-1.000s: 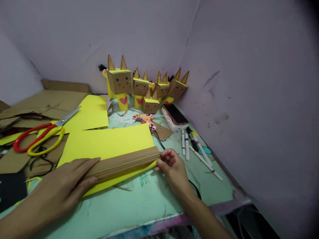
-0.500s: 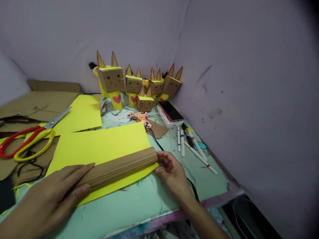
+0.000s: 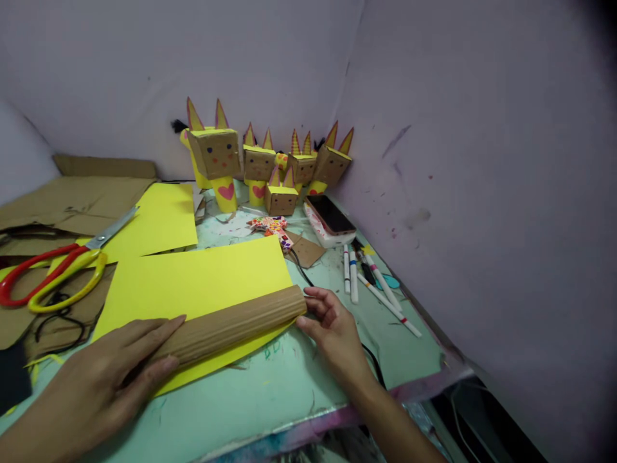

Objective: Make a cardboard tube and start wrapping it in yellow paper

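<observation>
A brown corrugated cardboard tube [image 3: 241,321] lies slantwise across a sheet of yellow paper [image 3: 202,276], near the sheet's front edge. My left hand [image 3: 110,373] is closed round the tube's left end, thumb in front and fingers over the top. At the other end, my right hand [image 3: 332,334] has its fingers curled by the tube's opening. Its thumb presses the paper's near right corner up against the tube, and that edge curls off the table. The tube's left end is hidden under my left hand.
Red-and-yellow-handled scissors [image 3: 72,263] lie at left on cardboard and paper scraps. Several box-headed cardboard figures [image 3: 216,154] stand at the back. A patterned glue gun [image 3: 272,228], a phone [image 3: 330,214] and white markers [image 3: 354,276] lie farther right, beside the wall.
My right thumb has moved slightly up and left, lifting the paper's near right corner against the tube. My left hand and the tube have barely shifted.
</observation>
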`<state>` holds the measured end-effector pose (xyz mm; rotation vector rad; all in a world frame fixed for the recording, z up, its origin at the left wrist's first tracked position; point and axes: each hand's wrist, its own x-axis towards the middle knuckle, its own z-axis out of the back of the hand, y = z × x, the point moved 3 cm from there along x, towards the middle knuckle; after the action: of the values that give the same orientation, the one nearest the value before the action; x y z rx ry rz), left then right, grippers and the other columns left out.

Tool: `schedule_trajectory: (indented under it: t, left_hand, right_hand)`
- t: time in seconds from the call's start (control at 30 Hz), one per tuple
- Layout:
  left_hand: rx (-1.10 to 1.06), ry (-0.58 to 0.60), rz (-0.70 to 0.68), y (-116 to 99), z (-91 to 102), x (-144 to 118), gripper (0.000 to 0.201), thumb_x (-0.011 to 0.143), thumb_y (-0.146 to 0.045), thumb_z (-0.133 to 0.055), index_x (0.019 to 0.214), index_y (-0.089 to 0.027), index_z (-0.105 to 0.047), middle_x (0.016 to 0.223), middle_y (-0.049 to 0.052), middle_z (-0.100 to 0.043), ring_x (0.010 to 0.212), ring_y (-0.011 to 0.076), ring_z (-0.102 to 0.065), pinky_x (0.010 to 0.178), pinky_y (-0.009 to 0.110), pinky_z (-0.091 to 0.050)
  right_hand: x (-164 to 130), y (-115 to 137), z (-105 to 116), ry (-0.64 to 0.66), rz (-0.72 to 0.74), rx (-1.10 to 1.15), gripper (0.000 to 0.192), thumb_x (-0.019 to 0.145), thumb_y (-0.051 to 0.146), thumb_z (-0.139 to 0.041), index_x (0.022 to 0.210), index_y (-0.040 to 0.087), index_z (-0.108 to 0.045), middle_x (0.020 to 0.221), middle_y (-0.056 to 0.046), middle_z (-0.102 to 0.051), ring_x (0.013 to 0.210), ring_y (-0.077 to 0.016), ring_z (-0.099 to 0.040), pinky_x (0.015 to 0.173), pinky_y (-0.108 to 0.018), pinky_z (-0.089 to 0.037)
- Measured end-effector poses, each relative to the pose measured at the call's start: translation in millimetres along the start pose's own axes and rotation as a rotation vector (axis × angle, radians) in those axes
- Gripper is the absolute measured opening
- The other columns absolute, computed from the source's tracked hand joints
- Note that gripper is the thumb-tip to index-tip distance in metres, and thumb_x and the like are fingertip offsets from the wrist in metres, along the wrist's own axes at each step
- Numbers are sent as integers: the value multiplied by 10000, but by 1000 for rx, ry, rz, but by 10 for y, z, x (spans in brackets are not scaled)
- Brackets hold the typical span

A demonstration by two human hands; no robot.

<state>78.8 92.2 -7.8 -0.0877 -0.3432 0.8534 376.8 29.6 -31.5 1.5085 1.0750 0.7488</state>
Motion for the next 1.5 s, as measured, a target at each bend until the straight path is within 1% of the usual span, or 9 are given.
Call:
schedule_trajectory:
  t: [0.13, 0.27, 0.47, 0.7, 0.87, 1.0, 1.3, 1.4, 1.5]
  left_hand:
    - [-5, 36, 17, -20, 36, 28, 436, 875, -489, -442, 1252, -309, -566, 1138, 39, -672, 952, 224, -653, 793, 302, -522]
    - [4, 42, -32, -116, 123, 88, 415, 873, -458, -457, 1201, -255, -610, 1078, 42, -694, 901, 189, -670, 750, 231, -517]
    - [72, 5, -72, -129, 117, 74, 408, 883, -437, -454, 1200, -219, -587, 1098, 48, -682, 931, 171, -660, 806, 201, -490]
    - [157, 88, -185, -261, 85, 178, 437, 893, -382, -461, 1313, -261, -472, 1191, 23, -646, 990, 167, -644, 811, 219, -489]
    - [97, 38, -145, -310, -12, 196, 448, 914, -406, -428, 1342, -271, -443, 1204, 54, -625, 990, 200, -627, 807, 277, -483]
    - [90, 9, -143, -280, -34, 161, 447, 906, -406, -456, 1337, -289, -449, 1197, 39, -627, 988, 195, -628, 802, 272, -483]
    - [118, -17, -220, -187, 55, 149, 442, 868, -390, -532, 1294, -273, -519, 1135, 26, -669, 948, 165, -658, 794, 207, -493]
    - [97, -42, -204, -184, 67, 146, 398, 875, -364, -515, 1257, -263, -557, 1120, 28, -675, 938, 156, -659, 799, 199, -483]
    - [66, -56, -184, -179, 71, 142, 369, 880, -364, -502, 1228, -269, -582, 1107, 18, -679, 936, 148, -657, 812, 192, -470]
  right_hand:
    - [-50, 11, 28, -1, 71, -41, 318, 588, 143, -706, 866, 247, -592, 1000, -27, -673, 985, -197, -617, 805, -306, -498]
    - [-140, 41, 83, 86, 195, -258, 144, 681, 162, -692, 803, 234, -667, 1203, -81, -582, 1101, -236, -562, 727, -282, -516]
    - [-185, 92, 138, 303, 578, -697, 294, 744, 73, -648, 967, 263, -660, 1252, -90, -546, 1109, -224, -567, 853, -332, -499]
    - [-141, 95, 114, 369, 682, -897, 276, 762, 81, -627, 981, 250, -627, 1300, -107, -499, 1164, -245, -528, 916, -365, -478]
    - [-249, 145, 77, 169, 804, -1060, 297, 798, 34, -523, 1022, 208, -610, 1399, -155, -352, 1227, -296, -441, 877, -417, -483]
    - [-336, 197, 13, 78, 941, -1156, 273, 799, -12, -499, 921, 187, -640, 1195, -132, -476, 1060, -282, -487, 816, -433, -467]
    - [-250, 174, -26, 66, 902, -1021, 148, 800, 28, -577, 770, 167, -615, 921, -69, -519, 851, -214, -484, 714, -376, -409]
    - [-225, 156, -25, 55, 867, -927, 142, 811, 44, -571, 800, 176, -618, 990, -77, -515, 935, -219, -497, 790, -385, -418]
    - [-161, 125, -6, 48, 728, -761, 124, 818, 82, -558, 804, 187, -623, 1136, -100, -500, 1099, -229, -493, 906, -379, -400]
